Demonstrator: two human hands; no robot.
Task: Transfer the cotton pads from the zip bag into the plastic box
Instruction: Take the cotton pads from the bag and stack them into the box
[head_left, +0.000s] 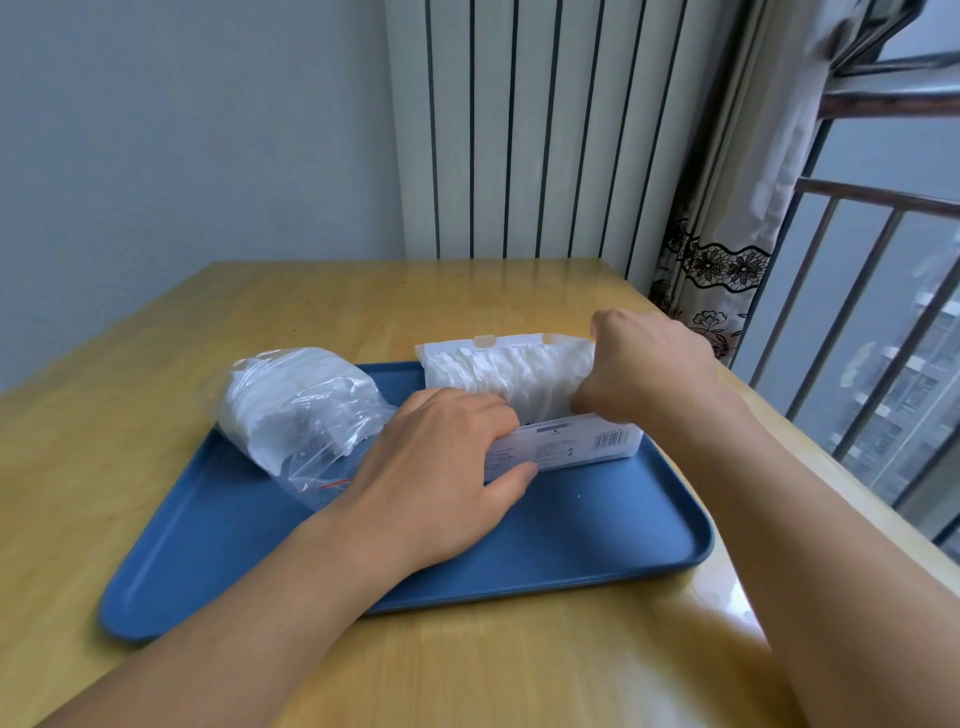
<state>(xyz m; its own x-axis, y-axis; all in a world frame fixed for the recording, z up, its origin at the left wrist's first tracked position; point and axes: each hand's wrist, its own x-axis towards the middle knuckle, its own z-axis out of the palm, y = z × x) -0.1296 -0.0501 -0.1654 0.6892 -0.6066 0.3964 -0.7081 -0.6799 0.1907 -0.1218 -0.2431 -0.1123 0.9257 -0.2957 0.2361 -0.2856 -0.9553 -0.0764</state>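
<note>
A clear zip bag (298, 410) with white cotton pads in it lies on the left part of a blue tray (587, 535). A translucent plastic box (587, 444) with a barcode label stands on the tray's far right, its lid (514, 343) open toward the back. A row of white cotton pads (498, 376) stands packed inside the box. My left hand (441, 467) grips the box's near left corner, thumb on the front wall. My right hand (649, 364) is closed on the right end of the pad row, inside the box.
The tray rests on a wooden table (493, 670). A white radiator (545, 130) stands behind the table. To the right hang a patterned curtain (722, 249) and a window with metal bars (872, 291). The table's right edge runs along the window.
</note>
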